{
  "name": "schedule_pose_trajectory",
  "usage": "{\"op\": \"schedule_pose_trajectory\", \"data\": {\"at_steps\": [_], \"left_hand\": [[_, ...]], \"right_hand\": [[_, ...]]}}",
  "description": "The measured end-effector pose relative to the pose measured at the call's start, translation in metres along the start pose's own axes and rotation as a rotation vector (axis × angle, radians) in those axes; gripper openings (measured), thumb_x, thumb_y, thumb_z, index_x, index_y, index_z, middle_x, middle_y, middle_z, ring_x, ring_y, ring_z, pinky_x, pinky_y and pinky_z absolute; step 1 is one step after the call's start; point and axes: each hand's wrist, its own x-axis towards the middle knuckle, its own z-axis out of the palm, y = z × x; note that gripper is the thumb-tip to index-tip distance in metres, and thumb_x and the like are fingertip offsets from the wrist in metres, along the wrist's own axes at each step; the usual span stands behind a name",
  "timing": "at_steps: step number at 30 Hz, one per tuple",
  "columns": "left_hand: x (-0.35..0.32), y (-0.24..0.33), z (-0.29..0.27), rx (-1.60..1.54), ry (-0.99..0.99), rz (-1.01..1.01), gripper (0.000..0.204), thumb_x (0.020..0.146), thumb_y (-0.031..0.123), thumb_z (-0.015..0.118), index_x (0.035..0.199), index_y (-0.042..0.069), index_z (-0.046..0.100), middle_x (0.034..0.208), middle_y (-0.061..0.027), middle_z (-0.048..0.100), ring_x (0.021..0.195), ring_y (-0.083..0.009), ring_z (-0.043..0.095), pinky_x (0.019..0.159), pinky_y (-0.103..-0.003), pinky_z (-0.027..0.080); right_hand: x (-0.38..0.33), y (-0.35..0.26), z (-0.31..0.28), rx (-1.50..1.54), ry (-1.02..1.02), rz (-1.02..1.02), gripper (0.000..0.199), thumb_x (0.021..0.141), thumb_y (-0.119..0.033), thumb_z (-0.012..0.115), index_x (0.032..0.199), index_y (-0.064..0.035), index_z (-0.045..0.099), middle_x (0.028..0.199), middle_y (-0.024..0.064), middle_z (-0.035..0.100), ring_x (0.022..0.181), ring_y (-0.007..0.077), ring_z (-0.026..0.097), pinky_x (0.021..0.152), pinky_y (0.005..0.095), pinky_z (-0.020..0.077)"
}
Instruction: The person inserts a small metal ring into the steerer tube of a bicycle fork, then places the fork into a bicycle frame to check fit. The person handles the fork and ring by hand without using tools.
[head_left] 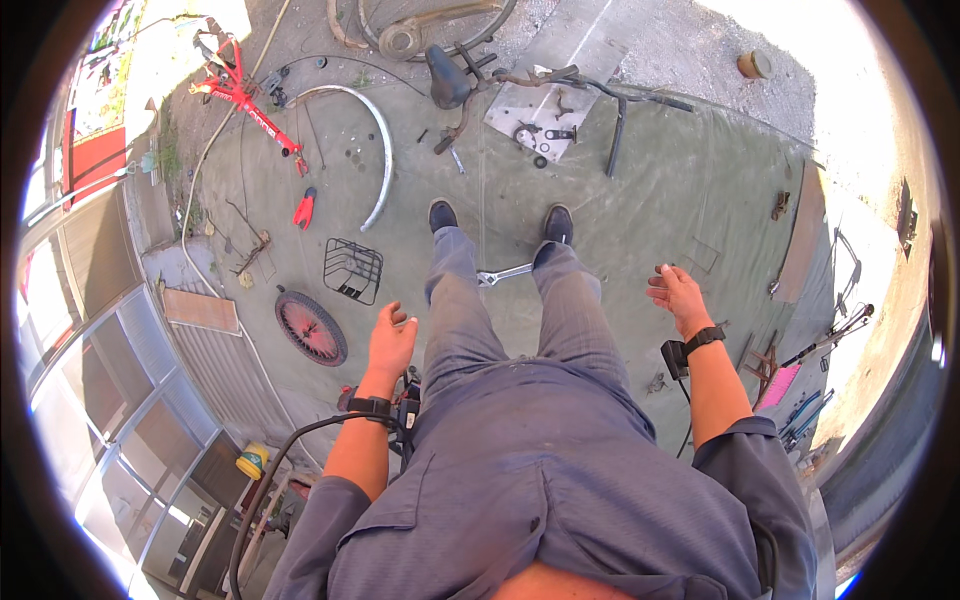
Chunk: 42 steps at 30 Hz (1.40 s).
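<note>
Both hands were open and empty, the left hand (390, 338) and right hand (678, 296) out at the sides. The wrench (503, 273) lay between the shoes (443, 214); a careless step might trip on it.

Green tarp (660, 190) spread over ground, littered with bike parts. Silver mudguard (380, 150) curved near top left; red bike frame (245, 95) beyond it at tarp edge. Red pliers (305, 208) beside mudguard's lower end. Black wire basket (352, 270) left of centre, spoked wheel (311, 327) with reddish hub just below it. Black saddle (447, 78) at top, handlebar (600, 90) to its right across pale board (545, 100) with small fittings. Yellow container (251, 461) lower left by building wall.
</note>
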Motion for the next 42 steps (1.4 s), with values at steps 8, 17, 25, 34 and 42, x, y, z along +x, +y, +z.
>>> {"op": "schedule_pose_trajectory", "data": {"at_steps": [8,17,25,34,42], "left_hand": [[0.117,0.007,-0.026,0.188,-0.205,0.199,0.059,0.096,0.021,0.067,0.144,-0.005,0.047,0.130,-0.0253,0.067,0.107,-0.0302,0.073,0.092,-0.039,0.056],[0.229,0.012,0.029,0.208,-0.420,0.177,0.060,0.096,0.019,0.067,0.146,-0.006,0.046,0.134,-0.0258,0.065,0.114,-0.0298,0.071,0.096,-0.038,0.056],[0.280,0.004,0.152,-0.006,-0.595,0.092,0.058,0.097,0.014,0.066,0.147,-0.007,0.045,0.137,-0.0251,0.062,0.118,-0.0268,0.068,0.095,-0.035,0.056],[0.305,0.036,0.180,-0.239,-0.685,-0.047,0.054,0.098,0.004,0.063,0.147,-0.005,0.041,0.137,-0.0208,0.060,0.118,-0.0228,0.065,0.097,-0.034,0.052],[0.320,0.073,0.166,-0.328,-0.653,-0.157,0.050,0.100,0.001,0.060,0.146,-0.005,0.042,0.138,-0.0226,0.059,0.124,-0.0241,0.063,0.100,-0.034,0.052]], "right_hand": [[0.012,0.040,0.060,0.065,0.073,0.031,0.054,0.101,-0.047,0.065,0.134,-0.0053,0.061,0.119,0.0106,0.070,0.101,0.0198,0.070,0.087,0.0328,0.0540],[0.131,0.040,0.173,-0.156,-0.042,-0.064,0.050,0.096,-0.037,0.071,0.132,-0.0020,0.065,0.116,0.0093,0.072,0.101,0.0175,0.069,0.090,0.0335,0.0536],[0.311,0.037,0.254,-0.431,0.085,-0.182,0.057,0.087,-0.040,0.078,0.128,-0.0016,0.066,0.112,0.0159,0.075,0.106,0.0311,0.071,0.092,0.0387,0.0546],[0.445,0.028,0.311,-0.455,0.222,-0.155,0.067,0.084,-0.041,0.080,0.133,-0.0008,0.058,0.119,0.0181,0.071,0.109,0.0340,0.069,0.094,0.0422,0.0539],[0.510,0.031,0.340,-0.449,0.384,-0.146,0.079,0.077,-0.043,0.087,0.132,0.0042,0.056,0.122,0.0223,0.068,0.112,0.0359,0.068,0.096,0.0421,0.0531]]}}
